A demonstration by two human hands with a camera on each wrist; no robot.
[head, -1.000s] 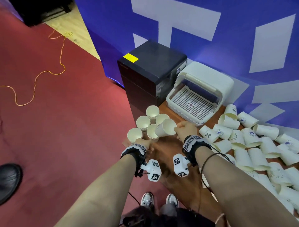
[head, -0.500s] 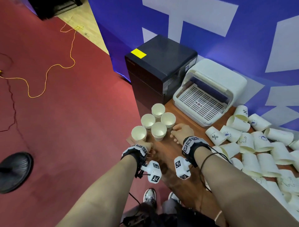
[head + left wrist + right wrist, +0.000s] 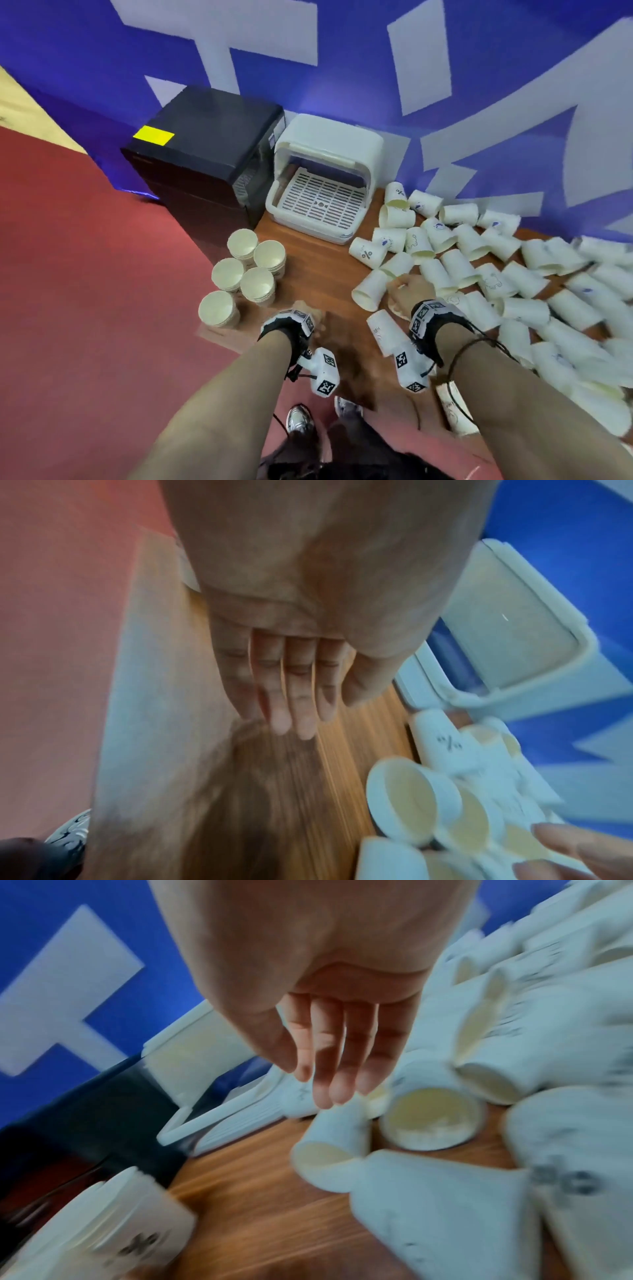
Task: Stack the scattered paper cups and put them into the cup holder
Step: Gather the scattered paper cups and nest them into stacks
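Observation:
Several upright stacks of paper cups (image 3: pixel 257 284) stand at the table's left end. The white cup holder (image 3: pixel 329 137), with its grid tray, sits behind them against the wall. Loose cups (image 3: pixel 459 263) lie on their sides over the right of the table. My right hand (image 3: pixel 399 286) (image 3: pixel 318 1088) reaches among them with straight fingers and holds nothing. Its fingertips are close to a lying cup (image 3: pixel 370 289) (image 3: pixel 334 1139); blur hides whether they touch. My left hand (image 3: pixel 317 320) (image 3: pixel 322 715) hovers flat over the wood near the front edge, empty.
A black cabinet (image 3: pixel 205 154) with a yellow label stands left of the cup holder, off the wooden table (image 3: pixel 318 260). Red floor lies beyond the table's left and front edges. A blue and white wall closes the back. My shoes (image 3: pixel 298 418) show below.
A second ago my right hand held a cup at the stacks. It let the cup go there and moved right to the lying cups. My left hand stayed near the front edge.

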